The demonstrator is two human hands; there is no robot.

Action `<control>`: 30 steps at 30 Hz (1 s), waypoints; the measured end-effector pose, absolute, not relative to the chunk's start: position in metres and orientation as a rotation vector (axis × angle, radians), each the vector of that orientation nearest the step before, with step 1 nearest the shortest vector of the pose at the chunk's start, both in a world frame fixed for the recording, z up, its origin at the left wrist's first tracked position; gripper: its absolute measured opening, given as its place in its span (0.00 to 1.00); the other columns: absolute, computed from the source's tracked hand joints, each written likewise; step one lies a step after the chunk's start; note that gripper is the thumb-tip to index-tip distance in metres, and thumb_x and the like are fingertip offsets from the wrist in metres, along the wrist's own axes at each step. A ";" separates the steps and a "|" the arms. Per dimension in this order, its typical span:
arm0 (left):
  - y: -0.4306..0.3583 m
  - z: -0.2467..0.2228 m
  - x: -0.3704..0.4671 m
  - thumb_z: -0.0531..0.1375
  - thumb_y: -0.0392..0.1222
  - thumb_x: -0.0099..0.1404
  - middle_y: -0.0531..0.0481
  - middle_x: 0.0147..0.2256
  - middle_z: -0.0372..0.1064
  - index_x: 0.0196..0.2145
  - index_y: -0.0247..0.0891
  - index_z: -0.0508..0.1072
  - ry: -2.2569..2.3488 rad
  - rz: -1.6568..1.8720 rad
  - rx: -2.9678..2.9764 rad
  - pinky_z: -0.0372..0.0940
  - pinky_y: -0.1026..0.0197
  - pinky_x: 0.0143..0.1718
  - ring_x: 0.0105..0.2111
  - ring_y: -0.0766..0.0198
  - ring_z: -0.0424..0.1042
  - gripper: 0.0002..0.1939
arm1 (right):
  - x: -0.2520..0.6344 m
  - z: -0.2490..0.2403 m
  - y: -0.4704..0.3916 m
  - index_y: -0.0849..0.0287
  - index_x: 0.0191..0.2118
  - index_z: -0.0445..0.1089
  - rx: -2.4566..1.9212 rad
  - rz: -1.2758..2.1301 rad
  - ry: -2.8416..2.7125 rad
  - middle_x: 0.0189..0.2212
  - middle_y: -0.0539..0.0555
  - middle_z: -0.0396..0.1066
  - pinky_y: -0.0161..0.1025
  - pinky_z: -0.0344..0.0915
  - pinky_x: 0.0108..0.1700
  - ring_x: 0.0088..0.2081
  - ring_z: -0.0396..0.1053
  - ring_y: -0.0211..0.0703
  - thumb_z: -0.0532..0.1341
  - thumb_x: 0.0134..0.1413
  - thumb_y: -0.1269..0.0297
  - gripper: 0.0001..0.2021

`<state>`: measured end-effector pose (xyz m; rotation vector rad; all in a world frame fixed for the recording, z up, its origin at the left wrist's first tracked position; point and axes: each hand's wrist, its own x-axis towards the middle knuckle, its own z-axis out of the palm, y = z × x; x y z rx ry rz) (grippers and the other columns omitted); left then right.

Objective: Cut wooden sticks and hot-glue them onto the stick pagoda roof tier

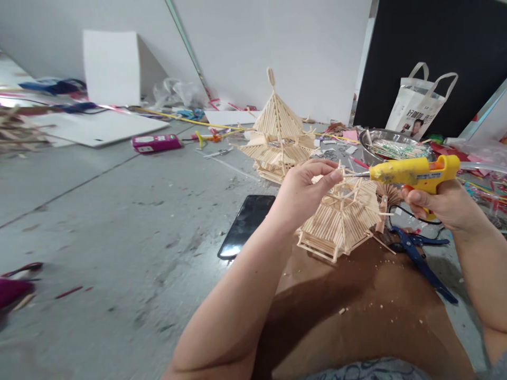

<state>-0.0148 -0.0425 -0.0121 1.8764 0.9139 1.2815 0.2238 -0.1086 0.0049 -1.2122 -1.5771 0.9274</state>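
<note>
My right hand is wrapped around the grip of a yellow hot glue gun. The gun's metal nozzle points left, close to my left fingertips. My left hand is closed in a pinch on a small wooden stick, mostly covered by the fingers, at the nozzle tip. Right below both hands stands a roof-shaped model built from thin wooden sticks, with an open frame at its top. Behind it rises a second stick model, a pointed pavilion, partly hidden by my left hand.
A black phone lies left of the model. Blue-handled pliers lie to the right on brown cardboard. Farther back are a metal bowl of sticks, a white bag and a purple box.
</note>
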 end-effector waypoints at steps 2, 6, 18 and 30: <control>-0.043 -0.012 -0.015 0.58 0.44 0.58 0.47 0.38 0.73 0.23 0.39 0.72 0.911 1.278 1.874 0.62 0.55 0.49 0.39 0.62 0.71 0.10 | 0.225 0.004 -0.108 0.54 0.29 0.68 -1.214 0.924 -1.584 0.17 0.46 0.60 0.34 0.52 0.14 0.15 0.55 0.30 0.65 0.44 0.56 0.09; -0.043 -0.011 -0.015 0.59 0.44 0.58 0.47 0.39 0.73 0.23 0.39 0.72 0.914 1.271 1.874 0.62 0.55 0.49 0.39 0.62 0.71 0.09 | 0.225 0.004 -0.108 0.54 0.29 0.69 -1.220 0.922 -1.574 0.19 0.47 0.61 0.34 0.53 0.14 0.15 0.55 0.30 0.66 0.43 0.56 0.10; -0.043 -0.011 -0.014 0.59 0.43 0.58 0.47 0.38 0.73 0.23 0.38 0.72 0.903 1.253 1.892 0.61 0.55 0.48 0.40 0.61 0.70 0.09 | 0.222 0.008 -0.110 0.54 0.28 0.69 -1.216 0.930 -1.566 0.19 0.48 0.62 0.33 0.52 0.12 0.14 0.55 0.29 0.66 0.40 0.53 0.12; -0.044 -0.011 -0.015 0.59 0.43 0.57 0.47 0.39 0.73 0.23 0.38 0.72 0.881 1.242 1.854 0.62 0.53 0.48 0.40 0.62 0.71 0.08 | 0.225 0.006 -0.110 0.55 0.29 0.68 -1.217 0.931 -1.567 0.19 0.47 0.61 0.33 0.52 0.13 0.14 0.54 0.29 0.66 0.41 0.54 0.12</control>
